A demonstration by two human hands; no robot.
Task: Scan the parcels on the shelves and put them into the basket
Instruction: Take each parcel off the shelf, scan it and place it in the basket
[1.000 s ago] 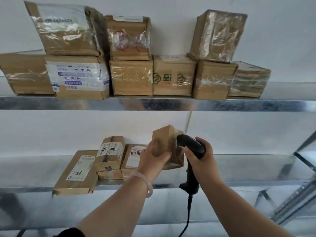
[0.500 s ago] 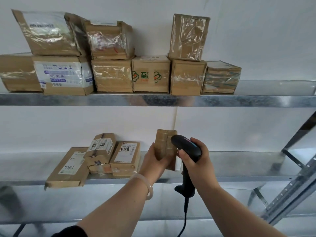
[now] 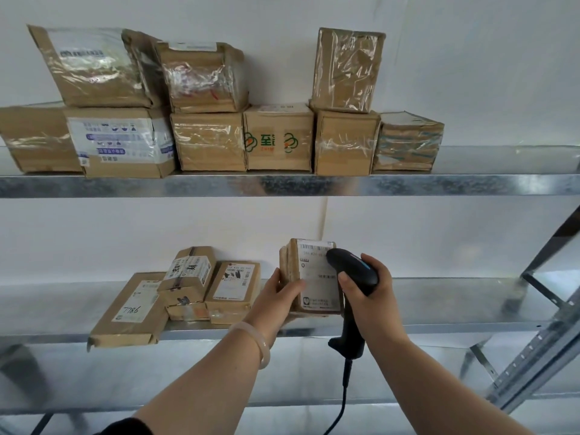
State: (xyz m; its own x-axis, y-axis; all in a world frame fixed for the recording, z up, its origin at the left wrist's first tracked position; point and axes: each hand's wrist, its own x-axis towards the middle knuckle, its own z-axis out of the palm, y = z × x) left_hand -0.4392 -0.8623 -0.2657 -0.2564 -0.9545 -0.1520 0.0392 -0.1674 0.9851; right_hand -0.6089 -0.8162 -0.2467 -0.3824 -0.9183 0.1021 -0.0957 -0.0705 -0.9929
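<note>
The grip of the left hand point(image 3: 276, 296) is closed round the parcel point(image 3: 315, 271) at its edge, upright at the lower shelf point(image 3: 439, 296); the scanner point(image 3: 353, 268) is clasped by the right hand point(image 3: 368, 296). The parcel is judged light and stiff, best held edgewise.

Brown parcel point(image 3: 293, 274) upright over lower shelf point(image 3: 439, 296), white label point(image 3: 317, 288) twd cam; black scanner point(image 3: 354, 271) head overlapping label

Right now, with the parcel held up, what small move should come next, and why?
Probably draw the scanner in the right hand back a little and aim at the barcode. The left hand holds the parcel with its label outward, but the scanner's head overlaps the label.
</note>
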